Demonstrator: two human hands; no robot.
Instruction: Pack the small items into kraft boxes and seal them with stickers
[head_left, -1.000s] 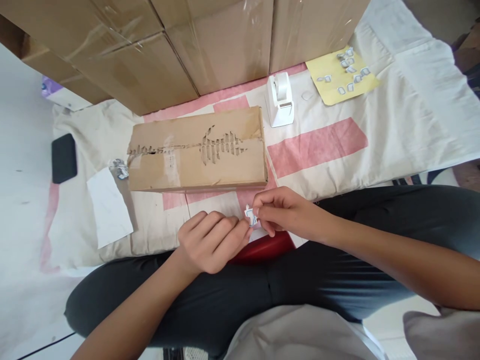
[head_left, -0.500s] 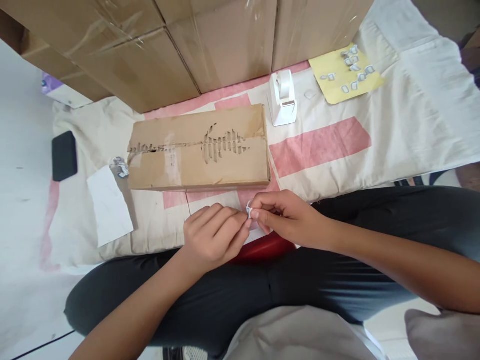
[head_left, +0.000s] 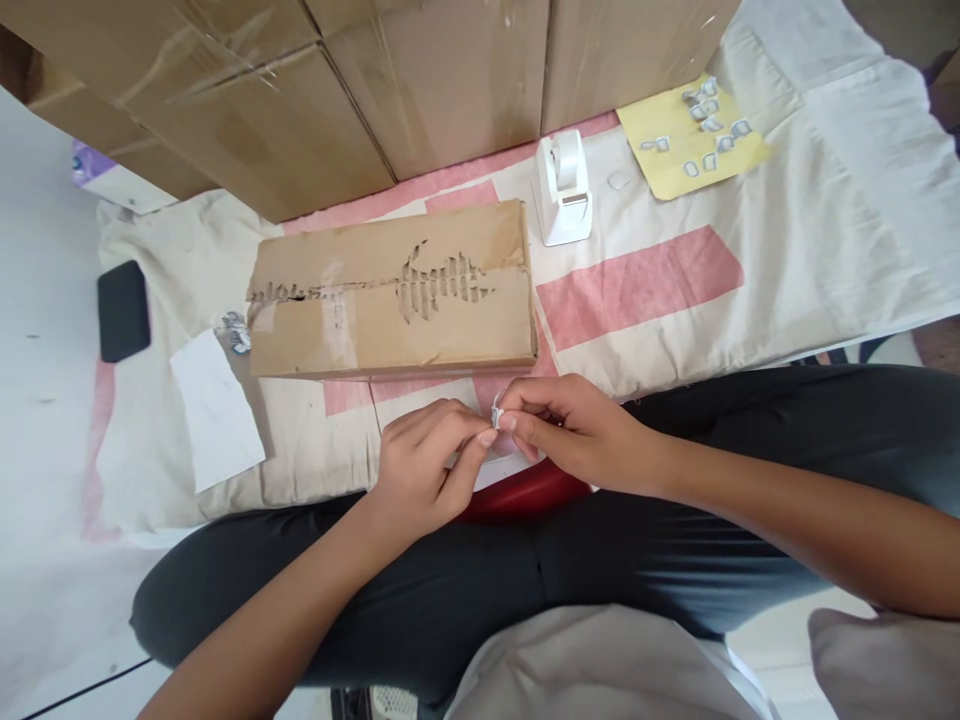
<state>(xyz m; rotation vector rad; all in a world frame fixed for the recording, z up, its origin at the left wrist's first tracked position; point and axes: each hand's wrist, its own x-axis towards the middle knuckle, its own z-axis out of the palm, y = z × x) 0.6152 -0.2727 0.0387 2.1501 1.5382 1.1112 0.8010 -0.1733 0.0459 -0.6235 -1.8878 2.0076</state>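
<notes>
In the head view, a small white piece with a grey outline point(head_left: 496, 416) is pinched between the fingertips of my two hands. My right hand point(head_left: 577, 430) grips its right side with thumb and forefinger. On the other side, my left hand point(head_left: 427, 458) has its thumb and forefinger pressed together at the lower left of the piece. Fingertips hide much of it, so its exact kind cannot be made out. Just beyond my hands lies a long cardboard box point(head_left: 390, 340) with torn patches on top.
A white tape dispenser point(head_left: 564, 205) stands right of the box. Yellow paper point(head_left: 664, 180) holds several similar outlined pieces. At left lie white paper point(head_left: 217, 415), a pile of small pieces point(head_left: 235, 332) and a dark flat object point(head_left: 124, 312). Large cartons point(head_left: 442, 100) line the back.
My left thumb and fingers have shifted, with the thumb now more extended and a gap showing beneath the forefinger. The right hand keeps its pinch. The view has moved slightly.
</notes>
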